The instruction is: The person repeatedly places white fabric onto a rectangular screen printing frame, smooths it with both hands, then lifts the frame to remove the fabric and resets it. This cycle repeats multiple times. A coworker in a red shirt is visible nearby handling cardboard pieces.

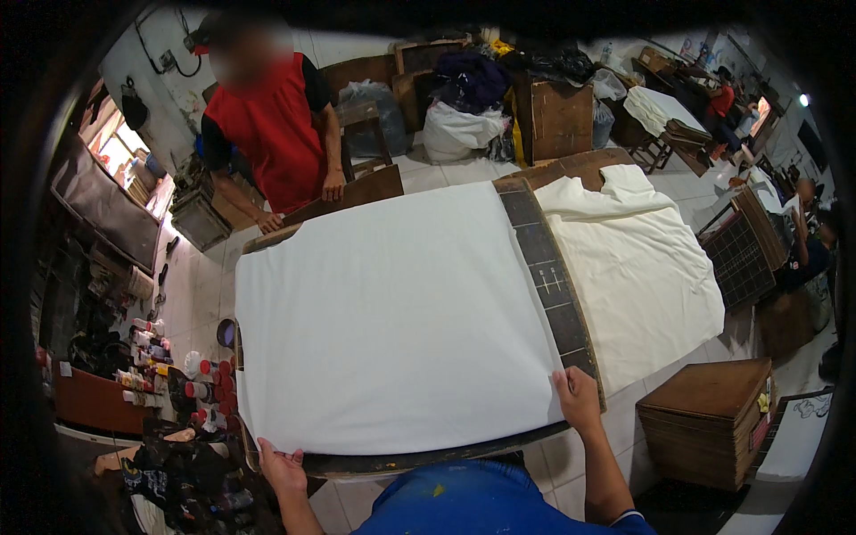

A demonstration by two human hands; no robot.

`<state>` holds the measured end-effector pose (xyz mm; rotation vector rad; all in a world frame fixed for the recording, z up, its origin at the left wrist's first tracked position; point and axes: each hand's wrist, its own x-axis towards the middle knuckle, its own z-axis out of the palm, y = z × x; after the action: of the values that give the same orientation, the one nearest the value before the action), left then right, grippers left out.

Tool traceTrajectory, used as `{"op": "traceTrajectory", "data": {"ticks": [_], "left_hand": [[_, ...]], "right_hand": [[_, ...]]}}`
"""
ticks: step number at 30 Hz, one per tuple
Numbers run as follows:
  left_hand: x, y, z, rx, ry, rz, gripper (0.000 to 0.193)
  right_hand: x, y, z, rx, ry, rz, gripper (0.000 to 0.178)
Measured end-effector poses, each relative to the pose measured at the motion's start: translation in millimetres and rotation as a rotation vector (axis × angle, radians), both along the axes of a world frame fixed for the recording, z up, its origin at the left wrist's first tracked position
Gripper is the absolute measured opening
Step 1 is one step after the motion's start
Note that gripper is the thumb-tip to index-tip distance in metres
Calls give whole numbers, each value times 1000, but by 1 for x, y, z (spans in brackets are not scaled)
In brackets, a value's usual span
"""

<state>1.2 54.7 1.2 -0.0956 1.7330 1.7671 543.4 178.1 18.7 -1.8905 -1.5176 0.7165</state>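
A large white cloth (392,312) lies spread over a dark board (546,267) marked with a grid of light lines, which shows along its right side. At the cloth's near left corner, my left hand (283,470) is closed on the edge. My right hand (579,399) pinches the near right corner, close to the board's edge. Slight creases run near the cloth's left and front edges. Right of the board, a cream garment (629,267) lies loosely laid out with some folds.
A person in a red and black shirt (276,129) stands across the board, hands at its far side. Bottles with red lids (209,390) crowd the left. Stacked brown boards (704,415) stand at the right. Bags (459,129) are heaped behind. Other people work at far right.
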Motion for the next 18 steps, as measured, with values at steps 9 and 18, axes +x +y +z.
{"op": "traceTrajectory", "data": {"ticks": [9,18], "left_hand": [[4,-23,0,-47,58,-23,52],[5,-36,-2,-70,76,-19,54]], "right_hand": [[4,-23,5,-33,30,3,36],[13,-36,2,-136,31,24,37]]}}
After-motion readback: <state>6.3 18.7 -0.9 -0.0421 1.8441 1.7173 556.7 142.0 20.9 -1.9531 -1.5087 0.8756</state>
